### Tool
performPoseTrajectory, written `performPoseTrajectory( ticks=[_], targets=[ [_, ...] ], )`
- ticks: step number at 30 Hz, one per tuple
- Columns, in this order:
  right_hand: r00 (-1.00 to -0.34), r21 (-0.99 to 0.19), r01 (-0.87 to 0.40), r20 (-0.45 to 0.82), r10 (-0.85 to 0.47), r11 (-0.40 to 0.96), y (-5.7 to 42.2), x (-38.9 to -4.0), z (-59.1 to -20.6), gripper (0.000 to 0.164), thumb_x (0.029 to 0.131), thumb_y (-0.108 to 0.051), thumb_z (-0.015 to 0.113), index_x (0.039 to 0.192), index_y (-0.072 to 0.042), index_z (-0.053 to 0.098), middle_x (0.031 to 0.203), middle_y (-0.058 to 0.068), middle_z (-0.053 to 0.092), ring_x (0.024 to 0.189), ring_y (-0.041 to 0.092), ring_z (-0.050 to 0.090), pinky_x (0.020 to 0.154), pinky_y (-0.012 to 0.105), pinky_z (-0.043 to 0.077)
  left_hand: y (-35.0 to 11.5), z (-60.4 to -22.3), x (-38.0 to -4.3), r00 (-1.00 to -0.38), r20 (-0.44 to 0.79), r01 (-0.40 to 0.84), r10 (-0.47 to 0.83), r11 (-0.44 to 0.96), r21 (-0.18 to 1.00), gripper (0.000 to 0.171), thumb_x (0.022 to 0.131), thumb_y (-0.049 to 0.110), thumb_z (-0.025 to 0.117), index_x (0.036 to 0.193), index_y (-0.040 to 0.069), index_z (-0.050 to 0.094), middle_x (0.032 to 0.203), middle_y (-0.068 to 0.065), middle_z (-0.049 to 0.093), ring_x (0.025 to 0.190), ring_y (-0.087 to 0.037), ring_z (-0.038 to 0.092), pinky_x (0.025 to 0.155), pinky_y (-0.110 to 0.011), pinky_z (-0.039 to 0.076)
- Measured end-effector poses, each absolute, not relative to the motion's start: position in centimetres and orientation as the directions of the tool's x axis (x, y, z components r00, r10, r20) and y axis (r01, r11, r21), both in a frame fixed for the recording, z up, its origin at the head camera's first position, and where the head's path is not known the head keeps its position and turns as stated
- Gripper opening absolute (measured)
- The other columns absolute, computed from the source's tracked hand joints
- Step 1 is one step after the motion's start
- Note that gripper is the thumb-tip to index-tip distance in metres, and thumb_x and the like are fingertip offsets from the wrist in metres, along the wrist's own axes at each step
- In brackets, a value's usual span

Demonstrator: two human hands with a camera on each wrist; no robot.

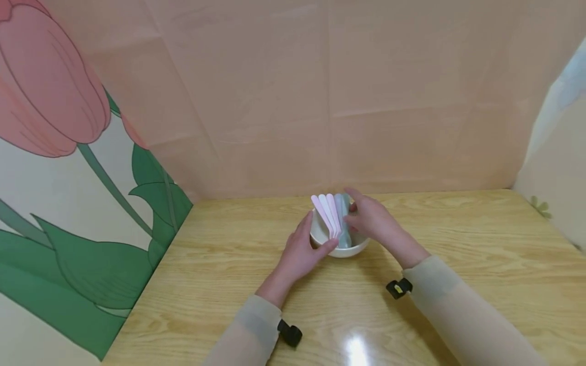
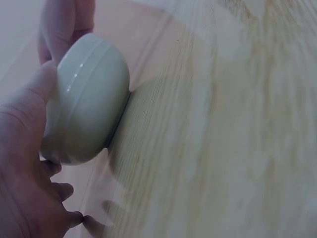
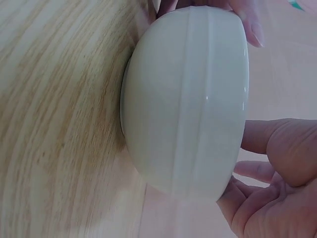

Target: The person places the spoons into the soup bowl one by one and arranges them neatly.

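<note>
A white bowl (image 1: 341, 253) sits on the wooden table. Several flat-handled spoons lean in it, fanned out with handles up: pink and white ones (image 1: 324, 207) at the left, grey-blue and grey-green ones (image 1: 345, 234) at the right. My left hand (image 1: 299, 250) grips the bowl's left side, thumb over the near rim by the spoons' lower ends. My right hand (image 1: 372, 217) is at the far right rim, its thumb and fingers around the grey-green spoon's handle. In the right wrist view, the bowl's wall (image 3: 188, 109) hides the spoons.
The wooden table (image 1: 229, 284) extends to both sides and in front of the bowl. Close behind stands a plain pinkish backdrop (image 1: 274, 127). At the left rises a panel with a tulip print (image 1: 50, 81). Both wrists wear small black devices (image 1: 290, 334).
</note>
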State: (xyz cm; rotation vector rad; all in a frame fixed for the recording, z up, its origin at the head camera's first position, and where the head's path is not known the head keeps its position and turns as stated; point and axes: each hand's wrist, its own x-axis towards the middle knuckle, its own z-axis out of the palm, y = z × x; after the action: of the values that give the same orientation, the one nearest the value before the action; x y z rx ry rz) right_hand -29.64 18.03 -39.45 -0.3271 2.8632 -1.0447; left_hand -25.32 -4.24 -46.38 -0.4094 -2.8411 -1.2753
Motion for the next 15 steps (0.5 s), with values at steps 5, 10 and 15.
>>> performPoseTrajectory(
  ticks=[5,10,15],
  targets=[
    [-0.972,-0.63,-0.217,0.068,-0.225,0.746,18.7,-29.2,-39.3,0.081,0.103,-0.008,0.077,0.171,-0.001,0.034,0.135,0.03,0.067,0.099,0.035,0.075,0.085,0.049,0.064,-4.3,-46.1,-25.5,-0.961,0.112,0.252,0.252,0.64,0.726,0.11,0.1,0.074,0.067,0.179,0.02,0.012,0.183,-0.006,0.022,0.16,-0.043,0.034,0.125,-0.065,0.034],
    [-0.959,-0.602,-0.281,0.151,-0.239,0.747,19.2,-28.5,-39.4,0.076,0.103,-0.006,0.077,0.169,-0.002,0.04,0.132,0.029,0.068,0.109,0.042,0.072,0.085,0.051,0.065,-4.6,-45.7,-25.4,-0.958,0.115,0.266,0.262,0.668,0.695,0.108,0.102,0.075,0.062,0.179,0.018,0.01,0.183,-0.007,0.019,0.161,-0.042,0.032,0.127,-0.063,0.032],
    [-0.933,-0.563,-0.359,0.235,-0.273,0.744,19.6,-27.4,-39.7,0.073,0.102,-0.003,0.077,0.167,0.0,0.042,0.128,0.028,0.068,0.11,0.043,0.074,0.087,0.055,0.065,-4.9,-45.2,-25.1,-0.951,0.145,0.303,0.275,0.724,0.62,0.102,0.108,0.072,0.053,0.178,0.011,0.012,0.183,-0.013,0.02,0.166,-0.037,0.024,0.132,-0.062,0.02]
  ],
)
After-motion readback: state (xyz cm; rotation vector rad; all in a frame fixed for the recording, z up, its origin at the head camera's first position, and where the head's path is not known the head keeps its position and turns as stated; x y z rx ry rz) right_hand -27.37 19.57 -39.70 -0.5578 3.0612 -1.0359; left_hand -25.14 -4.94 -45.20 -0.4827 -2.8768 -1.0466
